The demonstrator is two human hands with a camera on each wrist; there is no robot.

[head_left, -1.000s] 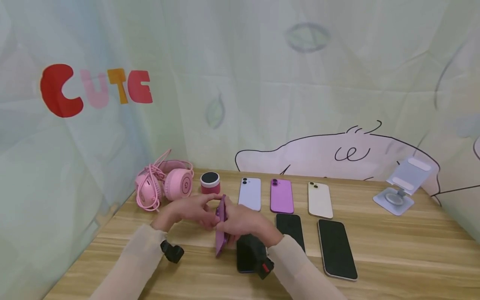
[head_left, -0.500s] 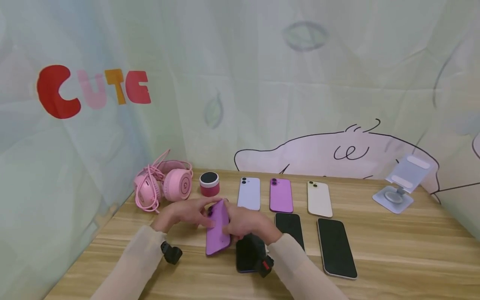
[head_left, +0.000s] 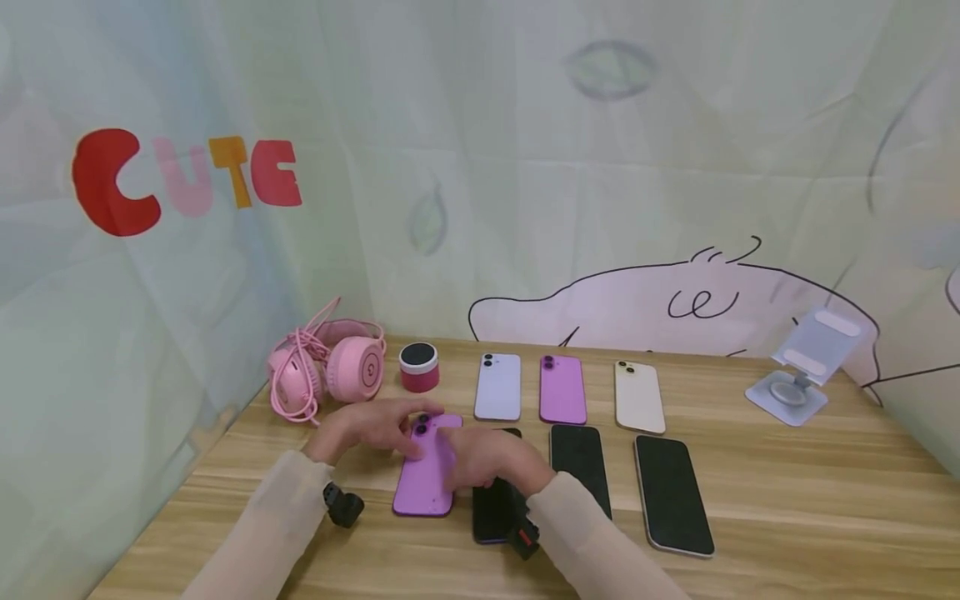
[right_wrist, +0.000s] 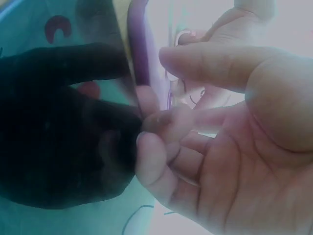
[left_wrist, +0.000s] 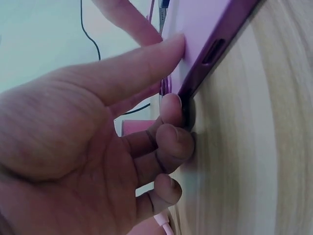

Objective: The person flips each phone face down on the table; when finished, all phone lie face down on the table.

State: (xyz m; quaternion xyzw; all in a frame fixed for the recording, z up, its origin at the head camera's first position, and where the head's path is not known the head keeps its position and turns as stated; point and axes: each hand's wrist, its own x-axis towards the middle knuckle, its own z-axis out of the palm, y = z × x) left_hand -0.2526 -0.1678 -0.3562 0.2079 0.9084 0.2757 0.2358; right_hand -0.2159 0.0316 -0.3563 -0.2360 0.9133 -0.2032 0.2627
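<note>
In the head view a purple phone (head_left: 423,479) lies back side up, nearly flat, at the wood table's left. My left hand (head_left: 378,427) pinches its left edge; in the left wrist view the thumb (left_wrist: 171,49) presses on the back and the curled fingers (left_wrist: 173,142) sit at the edge by the wood. Across from it, my right hand (head_left: 483,457) holds the right edge, thumb over the back and fingers at the side. Partly under the right hand lies a dark-screened phone (head_left: 491,512), whose glossy screen (right_wrist: 58,147) mirrors the hand in the right wrist view.
Behind stand pink headphones (head_left: 356,369) and a small round speaker (head_left: 418,367). A back row holds a pale blue phone (head_left: 498,387), another purple phone (head_left: 562,390) and a cream phone (head_left: 640,397). Two black-screened phones (head_left: 673,496) lie right, with a phone stand (head_left: 795,392) beyond.
The purple phone was upright on edge between both hands; it has tipped leftward and down, and now shows its whole back. My right hand has shifted slightly, uncovering more of the dark phone.
</note>
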